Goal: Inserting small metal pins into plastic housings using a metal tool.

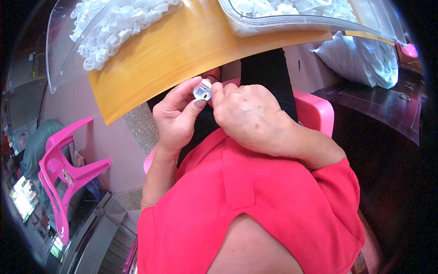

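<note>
Just past the table's near edge, above my lap, a small round white plastic piece (202,90) with a slot-like opening is pinched between the thumb and fingertips of my left hand (175,116). My right hand (253,114) is curled closed, back upward, its thumb and finger right beside the piece's right side. Whatever those fingertips grip is hidden behind the knuckles. On the table (182,55) beyond, many similar white pieces (112,34) lie heaped at the left.
A clear plastic tray wall (55,59) stands left of the heap. Another clear tub (283,19) of white parts is at the far right. A pink plastic chair (315,112) is under me, a pink stool (68,169) is left, and a white sack (360,59) is right.
</note>
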The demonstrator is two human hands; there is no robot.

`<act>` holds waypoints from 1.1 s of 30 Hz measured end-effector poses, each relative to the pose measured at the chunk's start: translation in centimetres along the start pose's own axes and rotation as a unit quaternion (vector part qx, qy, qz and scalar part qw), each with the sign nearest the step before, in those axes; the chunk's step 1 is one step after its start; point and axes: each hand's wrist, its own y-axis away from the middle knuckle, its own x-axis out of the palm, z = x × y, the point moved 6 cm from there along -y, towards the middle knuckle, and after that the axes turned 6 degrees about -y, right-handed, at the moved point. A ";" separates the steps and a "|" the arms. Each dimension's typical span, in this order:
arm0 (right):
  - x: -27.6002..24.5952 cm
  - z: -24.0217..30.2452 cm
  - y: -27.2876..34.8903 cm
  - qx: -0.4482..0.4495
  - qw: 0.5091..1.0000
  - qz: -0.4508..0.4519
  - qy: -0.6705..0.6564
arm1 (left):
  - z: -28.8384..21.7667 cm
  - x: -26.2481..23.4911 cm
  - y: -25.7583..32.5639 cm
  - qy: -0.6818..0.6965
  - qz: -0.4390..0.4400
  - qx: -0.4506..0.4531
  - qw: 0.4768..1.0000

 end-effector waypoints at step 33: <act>2.5 -1.9 0.4 0.083 0.855 -0.056 -0.509 | -1.2 -0.2 -0.9 0.074 -0.005 0.046 0.996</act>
